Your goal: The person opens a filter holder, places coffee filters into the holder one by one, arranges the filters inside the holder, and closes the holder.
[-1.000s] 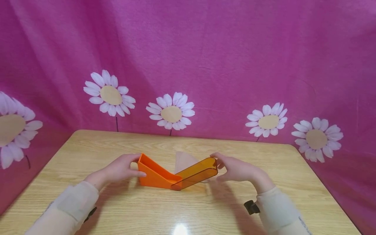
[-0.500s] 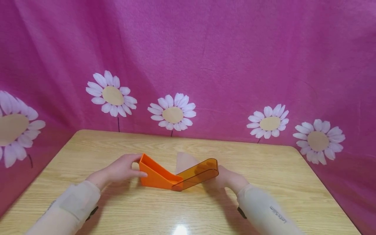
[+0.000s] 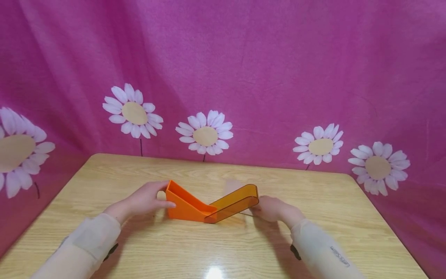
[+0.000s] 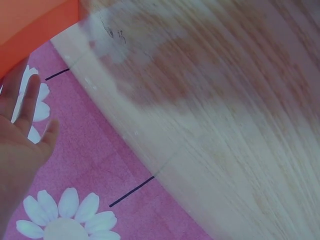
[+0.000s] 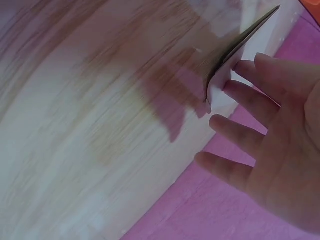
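Note:
My left hand [image 3: 148, 199] grips the tall end of an orange wedge-shaped plastic box [image 3: 186, 205], thumb on the near side. A see-through amber lid [image 3: 238, 203] tilts up to the right from the box's low end. Behind the lid stands a thin pale sheet of paper [image 3: 230, 186], partly hidden by it. My right hand [image 3: 273, 209] is at the lid's right end, holding the paper's edge. In the right wrist view, the index and middle fingertips meet the paper [image 5: 220, 90] while the other fingers stay extended; the thumb's contact is unclear.
A light wood-grain table [image 3: 167, 252] lies beneath everything. Magenta cloth with white daisies [image 3: 205, 135] hangs along the back and sides. A bright light reflection shows near the table's front.
My right hand has left the lid's end, reached behind it and taken the paper. The paper has shifted right. My left hand still holds the box in nearly the same place.

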Demonstrator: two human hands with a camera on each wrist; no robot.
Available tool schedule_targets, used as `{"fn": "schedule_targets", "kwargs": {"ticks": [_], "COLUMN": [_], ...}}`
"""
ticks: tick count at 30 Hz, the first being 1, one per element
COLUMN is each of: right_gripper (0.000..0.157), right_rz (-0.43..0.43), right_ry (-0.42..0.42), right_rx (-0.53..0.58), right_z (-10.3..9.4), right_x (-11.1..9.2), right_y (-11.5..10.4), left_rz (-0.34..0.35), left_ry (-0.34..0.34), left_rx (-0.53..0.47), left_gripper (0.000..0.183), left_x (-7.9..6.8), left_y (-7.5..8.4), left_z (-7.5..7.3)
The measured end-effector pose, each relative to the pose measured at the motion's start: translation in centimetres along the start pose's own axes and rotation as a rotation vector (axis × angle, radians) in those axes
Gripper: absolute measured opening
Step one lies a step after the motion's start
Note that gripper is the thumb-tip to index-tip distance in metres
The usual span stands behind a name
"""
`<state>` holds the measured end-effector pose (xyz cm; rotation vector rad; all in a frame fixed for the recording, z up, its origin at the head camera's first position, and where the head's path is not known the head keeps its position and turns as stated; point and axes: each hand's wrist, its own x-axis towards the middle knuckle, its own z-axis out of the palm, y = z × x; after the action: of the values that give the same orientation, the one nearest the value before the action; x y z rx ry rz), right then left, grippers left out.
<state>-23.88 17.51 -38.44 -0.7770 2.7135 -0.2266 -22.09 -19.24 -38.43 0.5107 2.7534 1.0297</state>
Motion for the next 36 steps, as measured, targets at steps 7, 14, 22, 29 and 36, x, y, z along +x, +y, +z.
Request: {"fn": "schedule_targets", "kwargs": {"ticks": [7, 14, 22, 29, 36], "right_gripper": [0.014, 0.02, 0.017, 0.015, 0.016], "right_rz": [-0.062, 0.068, 0.119, 0.135, 0.118], "right_ry": [0.007, -0.015, 0.01, 0.002, -0.005], "right_rx": [-0.114, -0.069, -0.01, 0.0, -0.044], "right_z": [-0.3, -0.6, -0.9, -1.0, -0.7], "right_x": [-0.8, -1.3, -2.2, -2.9, -3.2], "right_y": [1.4, 3.2, 4.4, 4.6, 4.8], "left_rz": [0.003, 0.002, 0.01, -0.03, -0.074], "left_ry": [0.005, 0.004, 0.017, 0.021, 0.013], "left_rx": [0.008, 0.001, 0.002, -0.024, -0.038], "left_gripper": [0.045, 0.045, 0.043, 0.048, 0.046], "left_x": [0.2, 0.3, 0.7, 1.3, 1.6], "left_y": [-0.1, 0.1, -0.1, 0.1, 0.5], "left_z": [0.1, 0.2, 0.5, 0.7, 0.8]}}
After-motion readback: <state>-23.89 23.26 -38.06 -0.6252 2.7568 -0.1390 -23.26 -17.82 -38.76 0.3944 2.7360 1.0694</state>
